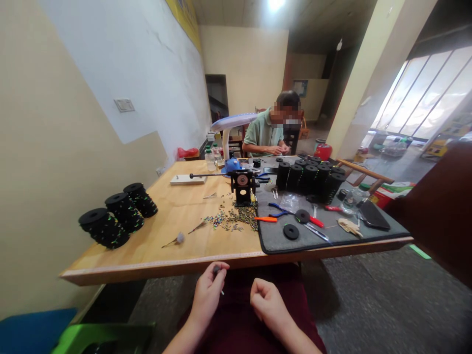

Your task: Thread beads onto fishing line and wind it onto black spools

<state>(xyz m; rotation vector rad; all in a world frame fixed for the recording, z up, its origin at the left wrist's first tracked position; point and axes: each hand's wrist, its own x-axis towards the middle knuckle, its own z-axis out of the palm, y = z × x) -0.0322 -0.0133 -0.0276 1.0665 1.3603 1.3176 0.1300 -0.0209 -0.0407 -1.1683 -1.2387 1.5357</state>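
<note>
Over my lap, just before the table edge, my left hand (209, 290) pinches a small dark grey piece (216, 269) between thumb and fingers. A thin pale tip pokes out below that hand; whether it belongs to the same piece I cannot tell. My right hand (271, 301) is curled closed a short way to the right, apart from the left. Anything inside it is hidden. On the wooden table (147, 246) nearest my hands lie a grey tuft on a thin stem (179, 238), a dark thin bundle (198, 226) and a scatter of small coloured bead-like pieces (236, 216).
A black winder with a dial (243, 184) stands mid-table. Stacked black spools (105, 228) stand left, more black spools (309, 174) on the grey mat (273, 241). Blue-handled pliers (278, 210), an orange tool (266, 219) and a phone-like slab (373, 215) lie there. Opposite sits a person (263, 130).
</note>
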